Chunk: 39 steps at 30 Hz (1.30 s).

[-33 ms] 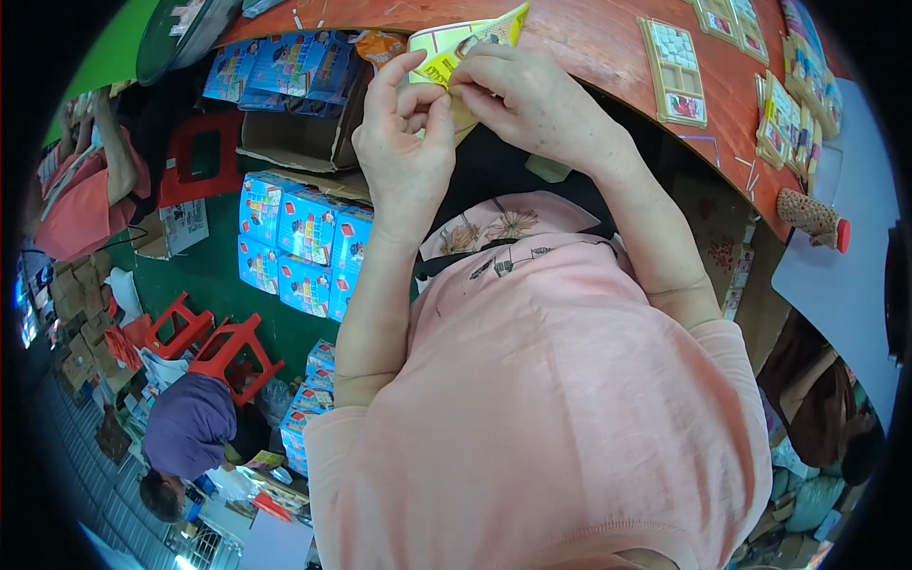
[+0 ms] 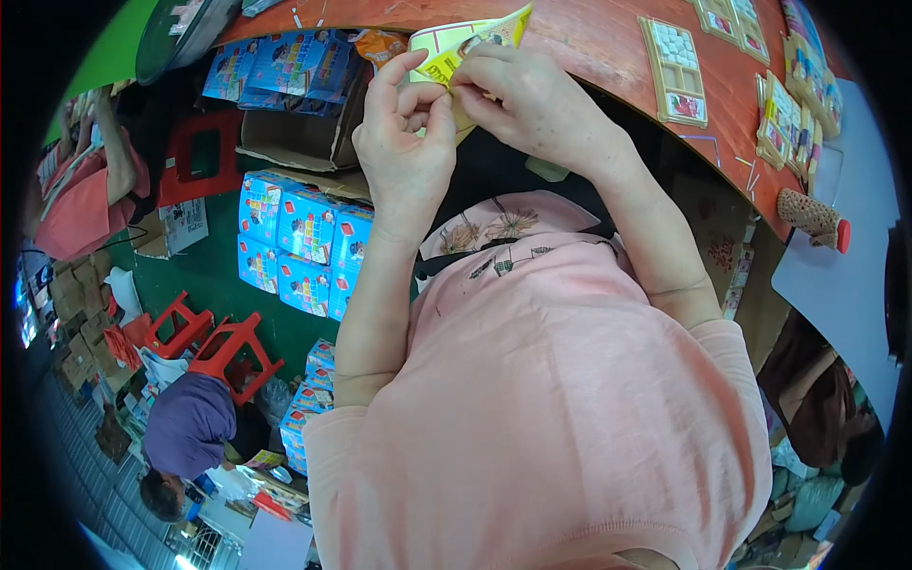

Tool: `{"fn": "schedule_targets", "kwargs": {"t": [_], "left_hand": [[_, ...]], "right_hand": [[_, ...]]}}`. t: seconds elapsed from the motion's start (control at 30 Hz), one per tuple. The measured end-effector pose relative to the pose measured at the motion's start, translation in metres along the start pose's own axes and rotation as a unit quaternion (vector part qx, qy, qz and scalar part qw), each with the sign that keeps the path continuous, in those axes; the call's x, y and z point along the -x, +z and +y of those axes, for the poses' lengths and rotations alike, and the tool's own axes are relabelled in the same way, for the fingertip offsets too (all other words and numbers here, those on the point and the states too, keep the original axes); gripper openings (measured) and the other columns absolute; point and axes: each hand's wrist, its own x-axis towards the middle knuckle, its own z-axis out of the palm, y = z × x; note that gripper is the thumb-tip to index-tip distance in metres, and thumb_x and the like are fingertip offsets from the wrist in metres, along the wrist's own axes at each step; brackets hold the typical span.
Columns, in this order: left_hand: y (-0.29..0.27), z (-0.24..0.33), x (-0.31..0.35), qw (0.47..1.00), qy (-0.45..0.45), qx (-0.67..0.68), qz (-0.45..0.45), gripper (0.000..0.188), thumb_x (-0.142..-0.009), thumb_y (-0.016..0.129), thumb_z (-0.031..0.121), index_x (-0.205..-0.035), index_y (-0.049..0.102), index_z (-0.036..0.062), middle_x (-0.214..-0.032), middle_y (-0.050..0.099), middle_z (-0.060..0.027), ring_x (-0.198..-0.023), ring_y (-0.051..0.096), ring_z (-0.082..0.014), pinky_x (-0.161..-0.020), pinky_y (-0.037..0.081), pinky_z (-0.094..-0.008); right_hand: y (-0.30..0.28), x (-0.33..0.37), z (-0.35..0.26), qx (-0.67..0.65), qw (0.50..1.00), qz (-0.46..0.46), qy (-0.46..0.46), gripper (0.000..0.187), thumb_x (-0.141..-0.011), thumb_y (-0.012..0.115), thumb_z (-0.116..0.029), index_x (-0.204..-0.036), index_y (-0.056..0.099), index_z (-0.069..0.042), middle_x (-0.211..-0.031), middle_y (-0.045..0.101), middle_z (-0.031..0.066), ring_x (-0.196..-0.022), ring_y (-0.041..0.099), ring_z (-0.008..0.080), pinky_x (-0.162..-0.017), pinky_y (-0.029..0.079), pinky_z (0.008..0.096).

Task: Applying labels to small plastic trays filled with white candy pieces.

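A folded yellow and pale green printed sheet (image 2: 439, 66) is held up at the near edge of the red-brown table. My left hand (image 2: 410, 142) is closed on its lower edge, thumb and fingertips pinching. Right beside it, my right hand (image 2: 518, 100) is closed too, its fingers bent over the sheet and pinching the same edge. The fingertips of both hands almost meet there. My right hand covers much of the sheet's lower right side, while a pointed corner sticks up beyond it.
On the table (image 2: 589, 38), a compartment tray (image 2: 675, 71) holds small white pieces, with stacked trays (image 2: 781, 128) farther right. A woven roll (image 2: 807, 217) sits near the right edge. Blue printed boxes (image 2: 309, 228) are stacked at left, near red stools (image 2: 233, 356). Other people are nearby.
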Motion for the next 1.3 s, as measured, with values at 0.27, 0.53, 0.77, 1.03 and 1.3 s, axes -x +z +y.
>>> {"fn": "schedule_targets", "kwargs": {"t": [0.27, 0.53, 0.77, 1.03, 1.3], "left_hand": [[-0.001, -0.001, -0.001, 0.993, -0.022, 0.115, 0.001, 0.042, -0.088, 0.062, -0.009, -0.126, 0.047, -0.0008, -0.093, 0.068, -0.0086, -0.084, 0.067, -0.0104, -0.072, 0.056, -0.0222], [-0.012, 0.000, -0.006, 0.981, -0.067, 0.182, 0.015, 0.038, -0.088, 0.062, -0.011, -0.122, 0.046, -0.0019, -0.098, 0.066, -0.0103, -0.081, 0.065, -0.0106, -0.074, 0.054, -0.0215], [-0.063, 0.001, -0.037, 0.977, -0.065, 0.182, 0.089, 0.039, -0.087, 0.065, -0.009, -0.121, 0.047, -0.0025, -0.097, 0.067, -0.0121, -0.082, 0.063, -0.0120, -0.071, 0.051, -0.0225], [-0.108, 0.003, -0.155, 0.947, -0.050, 0.261, 0.179, 0.041, -0.081, 0.066, -0.012, -0.117, 0.047, -0.0048, -0.097, 0.064, -0.0145, -0.068, 0.059, -0.0170, -0.062, 0.050, -0.0264], [-0.083, -0.066, -0.299, 0.966, -0.156, 0.095, 0.185, 0.030, -0.077, 0.064, -0.010, -0.106, 0.056, -0.0071, -0.096, 0.064, -0.0167, -0.061, 0.065, -0.0233, -0.043, 0.052, -0.0281]], "right_hand": [[0.022, 0.007, 0.003, -0.007, 0.995, 0.099, 0.004, 0.010, -0.083, 0.066, -0.005, -0.088, 0.061, 0.003, -0.081, 0.062, 0.0133, -0.069, 0.065, 0.0260, -0.061, 0.053, 0.0325], [0.021, 0.005, 0.016, -0.194, 0.959, 0.117, 0.171, 0.012, -0.094, 0.059, -0.009, -0.094, 0.063, 0.003, -0.083, 0.066, 0.0049, -0.073, 0.066, 0.0123, -0.067, 0.055, 0.0266], [-0.051, 0.012, 0.041, -0.395, 0.824, 0.318, 0.253, 0.021, -0.099, 0.058, -0.015, -0.106, 0.063, 0.004, -0.092, 0.066, 0.0097, -0.081, 0.066, 0.0162, -0.073, 0.058, 0.0320], [-0.174, 0.048, 0.033, -0.403, 0.758, 0.489, 0.155, 0.020, -0.098, 0.057, -0.017, -0.106, 0.063, 0.001, -0.093, 0.063, 0.0042, -0.081, 0.055, 0.0129, -0.076, 0.048, 0.0297], [-0.202, 0.097, 0.030, -0.339, 0.766, 0.526, 0.148, 0.022, -0.098, 0.057, -0.017, -0.112, 0.060, 0.000, -0.093, 0.060, 0.0032, -0.081, 0.053, 0.0123, -0.072, 0.045, 0.0281]]}}
